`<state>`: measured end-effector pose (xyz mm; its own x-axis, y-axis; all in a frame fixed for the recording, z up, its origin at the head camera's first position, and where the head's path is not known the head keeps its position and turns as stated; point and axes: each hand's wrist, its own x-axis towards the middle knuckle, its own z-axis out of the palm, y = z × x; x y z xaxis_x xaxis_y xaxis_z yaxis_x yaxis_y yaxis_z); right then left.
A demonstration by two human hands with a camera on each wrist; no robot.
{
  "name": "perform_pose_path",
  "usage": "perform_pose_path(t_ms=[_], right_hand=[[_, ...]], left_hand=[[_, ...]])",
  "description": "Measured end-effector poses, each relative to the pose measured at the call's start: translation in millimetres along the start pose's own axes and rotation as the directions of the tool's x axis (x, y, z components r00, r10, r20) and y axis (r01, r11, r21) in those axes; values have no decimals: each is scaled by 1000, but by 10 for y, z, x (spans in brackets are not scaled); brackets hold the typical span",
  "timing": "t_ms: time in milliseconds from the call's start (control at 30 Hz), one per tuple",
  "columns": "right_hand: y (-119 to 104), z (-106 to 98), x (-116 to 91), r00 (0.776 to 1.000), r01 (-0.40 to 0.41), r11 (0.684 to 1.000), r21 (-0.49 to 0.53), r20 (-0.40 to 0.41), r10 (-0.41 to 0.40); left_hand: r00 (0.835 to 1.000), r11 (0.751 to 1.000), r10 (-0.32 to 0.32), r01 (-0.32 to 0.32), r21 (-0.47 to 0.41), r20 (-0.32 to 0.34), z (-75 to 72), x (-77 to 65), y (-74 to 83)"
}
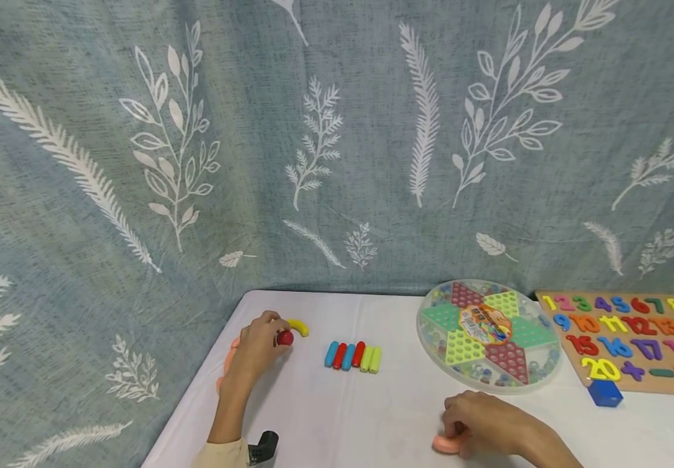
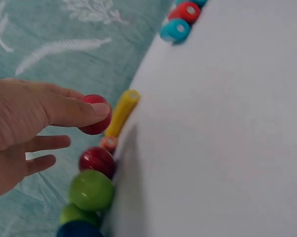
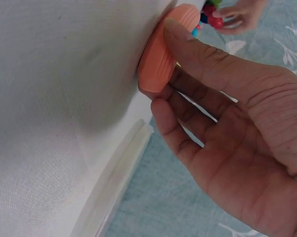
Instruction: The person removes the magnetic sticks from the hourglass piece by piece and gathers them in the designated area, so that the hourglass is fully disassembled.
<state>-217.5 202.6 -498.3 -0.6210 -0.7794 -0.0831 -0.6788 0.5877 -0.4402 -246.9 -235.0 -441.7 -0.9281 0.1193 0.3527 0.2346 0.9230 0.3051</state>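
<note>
At the table's left side my left hand (image 1: 259, 348) pinches a small red ball (image 2: 91, 123) between thumb and fingers. Just beyond it lies a yellow curved piece (image 1: 299, 327). Another red ball (image 2: 97, 161), a green ball (image 2: 91, 190) and a dark blue ball (image 2: 79, 230) line up below that hand in the left wrist view. Nearer the front right, my right hand (image 1: 483, 419) pinches a ridged, orange curved piece (image 3: 160, 57), thumb on one face, low over the white cloth. More orange pieces (image 1: 229, 357) show partly behind the left hand.
Blue, red and light green short rods (image 1: 353, 357) lie in a row mid-table. A round star-patterned marble game board (image 1: 439, 351) sits at the back right. Beside it are a wooden number board (image 1: 559, 300) and a blue cube (image 1: 605, 393). A patterned curtain (image 1: 337, 162) hangs behind.
</note>
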Motion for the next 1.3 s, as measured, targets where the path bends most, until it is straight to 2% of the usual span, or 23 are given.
perform_pose_path(t_ms=[100,200,433,567,733,900,1000,1067,1100,1200,1300], right_hand=[[-191,-117,-39,1000,4,1000,7,-6,-4],[-183,-104,-34,999,38,999,3,-10,-38],[-539,-312,-64,998,-39,999,16,46,38],[-604,-328,-72,998,-63,997,53,21,62],[-603,-314,-73,998,-61,997,55,0,61],[-600,-308,-58,999,-32,998,58,-8,33],[-590,-312,-56,1000,-12,999,42,-26,13],[-583,-320,-70,999,-7,1000,25,-38,8],[-580,-326,-76,999,-9,1000,19,-40,10],[-563,-338,-87,999,-3,1000,0,-44,3],[-554,-334,-79,999,3,1000,-2,-37,-4]], left_hand=[[999,999,-32,32,2,2,46,-22,-60],[999,999,-51,51,8,6,75,-40,-110],[996,996,-84,84,27,11,103,-99,-161],[996,996,-92,92,9,16,51,-87,-139],[995,995,-93,94,-33,26,-94,-75,-124],[998,996,-48,51,-80,36,-220,-67,-102],[995,990,46,-34,-137,84,-234,-40,-3],[979,976,131,-100,-193,156,-229,-20,130],[964,966,178,-132,-222,200,-220,-11,213],[893,928,293,-179,-326,342,-178,9,512],[829,915,338,-179,-361,446,-90,-1,820]])
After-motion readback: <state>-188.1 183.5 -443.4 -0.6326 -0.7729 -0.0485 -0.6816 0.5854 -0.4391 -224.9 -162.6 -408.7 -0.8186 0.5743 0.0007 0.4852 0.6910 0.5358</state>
